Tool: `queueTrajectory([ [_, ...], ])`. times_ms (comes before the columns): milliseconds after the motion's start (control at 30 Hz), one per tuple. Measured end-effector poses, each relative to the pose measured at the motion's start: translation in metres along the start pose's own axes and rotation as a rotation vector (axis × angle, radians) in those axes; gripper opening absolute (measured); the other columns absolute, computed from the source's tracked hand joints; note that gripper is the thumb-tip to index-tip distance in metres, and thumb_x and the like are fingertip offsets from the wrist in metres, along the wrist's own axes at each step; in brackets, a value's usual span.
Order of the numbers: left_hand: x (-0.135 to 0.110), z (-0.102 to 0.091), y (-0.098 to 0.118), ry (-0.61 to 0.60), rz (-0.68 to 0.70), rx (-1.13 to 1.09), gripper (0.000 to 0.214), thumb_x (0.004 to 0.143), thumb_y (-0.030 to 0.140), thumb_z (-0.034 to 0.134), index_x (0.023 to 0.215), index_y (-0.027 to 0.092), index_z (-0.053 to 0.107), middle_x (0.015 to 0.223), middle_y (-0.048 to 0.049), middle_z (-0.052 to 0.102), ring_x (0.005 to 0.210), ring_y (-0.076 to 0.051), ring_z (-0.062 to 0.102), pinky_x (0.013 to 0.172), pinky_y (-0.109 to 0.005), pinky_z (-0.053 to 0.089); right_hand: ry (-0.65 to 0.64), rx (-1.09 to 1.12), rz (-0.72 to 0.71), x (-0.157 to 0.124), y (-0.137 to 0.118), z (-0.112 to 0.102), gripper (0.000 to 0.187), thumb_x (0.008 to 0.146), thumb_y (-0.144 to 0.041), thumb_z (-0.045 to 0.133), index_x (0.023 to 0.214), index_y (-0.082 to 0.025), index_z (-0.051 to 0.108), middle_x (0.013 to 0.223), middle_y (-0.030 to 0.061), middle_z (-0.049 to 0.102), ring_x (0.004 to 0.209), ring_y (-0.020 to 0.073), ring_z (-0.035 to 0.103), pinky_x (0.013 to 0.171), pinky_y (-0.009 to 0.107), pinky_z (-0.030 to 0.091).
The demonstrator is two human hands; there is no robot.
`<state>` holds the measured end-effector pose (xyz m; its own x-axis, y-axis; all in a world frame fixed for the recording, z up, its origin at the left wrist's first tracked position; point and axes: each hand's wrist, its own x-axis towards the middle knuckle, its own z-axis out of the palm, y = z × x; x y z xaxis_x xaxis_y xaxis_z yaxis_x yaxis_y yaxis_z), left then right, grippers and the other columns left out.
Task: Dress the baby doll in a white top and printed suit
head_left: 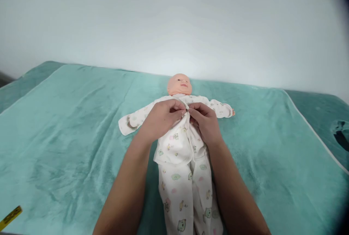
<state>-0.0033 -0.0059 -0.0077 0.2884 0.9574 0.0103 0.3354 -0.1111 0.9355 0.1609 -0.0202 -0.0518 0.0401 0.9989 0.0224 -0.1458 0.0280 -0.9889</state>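
A baby doll (pixel 179 85) lies on its back, head away from me, arms spread to both sides. It wears a white printed jacket (pixel 174 147) and matching trousers (pixel 178 195). At the upper chest, my left hand (pixel 165 115) pinches the jacket's front edge between thumb and fingers. Close against it, my right hand (pixel 204 118) pinches the other side of the same front opening. A small dark spot shows between the fingertips; whether it is a snap or a button I cannot tell. Below my hands the two front edges lie close together.
A green blanket (pixel 73 148) with pale edging covers the surface under the doll. Behind it rises a white wall (pixel 174 20). A yellow strip with black marks (pixel 11 217) lies at the lower left, and a dark object (pixel 342 137) sits at the right edge.
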Motion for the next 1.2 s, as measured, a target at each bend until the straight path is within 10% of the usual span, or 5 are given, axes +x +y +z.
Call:
queueTrajectory([
  [467,0.008,0.003,-0.01,0.058,-0.03,-0.349,0.013,0.079,0.027,0.071,0.086,0.019,0.065,0.078,-0.0018,0.068,0.067,-0.012,0.061,0.069,-0.028,0.05,-0.084,0.006,-0.044,0.002,0.004,-0.008,0.022,0.079,-0.042,0.074,0.071,-0.021,0.071,0.104,0.0023,0.07,0.059,0.0083,0.052,0.054,0.026,0.044],
  [800,-0.004,-0.009,0.001,-0.104,-0.108,-0.003,0.019,0.083,0.035,0.066,0.097,0.022,0.064,0.078,-0.0009,0.069,0.066,-0.015,0.063,0.06,-0.028,0.048,-0.048,0.024,0.005,0.005,0.002,-0.006,0.022,0.081,-0.041,0.075,0.081,-0.02,0.067,0.066,-0.0019,0.064,0.053,0.0091,0.051,0.051,0.023,0.043],
  [1200,-0.004,0.002,0.003,-0.013,-0.066,0.206,0.026,0.082,0.025,0.062,0.108,0.028,0.061,0.082,0.0026,0.072,0.073,-0.016,0.065,0.061,-0.027,0.043,-0.018,0.025,-0.017,0.005,0.004,-0.004,0.016,0.082,-0.034,0.073,0.081,-0.021,0.063,0.061,-0.0045,0.059,0.05,0.0075,0.048,0.047,0.021,0.04],
])
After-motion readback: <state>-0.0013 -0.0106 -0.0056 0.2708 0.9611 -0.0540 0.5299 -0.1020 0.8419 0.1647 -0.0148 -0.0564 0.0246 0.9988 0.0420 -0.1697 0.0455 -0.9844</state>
